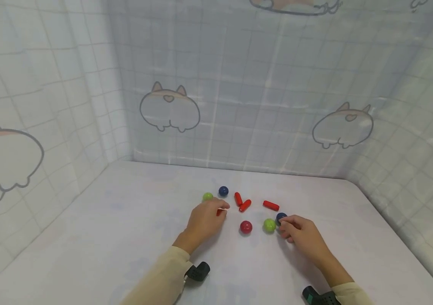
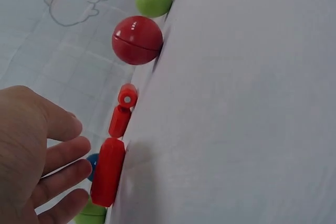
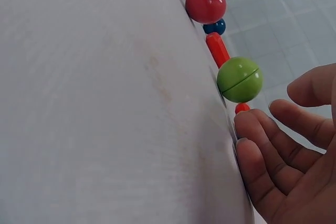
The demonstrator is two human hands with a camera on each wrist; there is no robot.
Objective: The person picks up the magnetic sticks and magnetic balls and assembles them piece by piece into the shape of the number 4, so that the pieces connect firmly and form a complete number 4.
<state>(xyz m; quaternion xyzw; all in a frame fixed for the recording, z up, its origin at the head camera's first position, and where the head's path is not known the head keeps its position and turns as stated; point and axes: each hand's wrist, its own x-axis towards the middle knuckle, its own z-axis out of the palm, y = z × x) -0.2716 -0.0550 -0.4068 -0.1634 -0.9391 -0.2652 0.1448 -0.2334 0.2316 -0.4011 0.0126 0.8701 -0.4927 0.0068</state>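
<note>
My left hand (image 1: pixel 205 218) reaches over the table with thumb and fingers apart and nothing between them. Right at its fingertips lies a red stick (image 2: pixel 108 172), partly covered by the hand in the head view. A green ball (image 1: pixel 208 196) and a dark blue ball (image 1: pixel 223 191) sit just beyond that hand. My right hand (image 1: pixel 304 238) has loosely bent fingers (image 3: pixel 257 135), low over the tabletop beside another dark blue ball (image 1: pixel 281 217). That ball is hidden in the right wrist view. Left of it rests a second green ball (image 1: pixel 269 225) with a seam round it.
Between the hands is a red ball (image 1: pixel 246 227). Behind it, two red sticks (image 1: pixel 245 206) lie close together, and another red stick (image 1: pixel 271 206) lies farther right. Patterned curtains (image 1: pixel 239 106) border the white table (image 1: pixel 132 220) at the back and sides.
</note>
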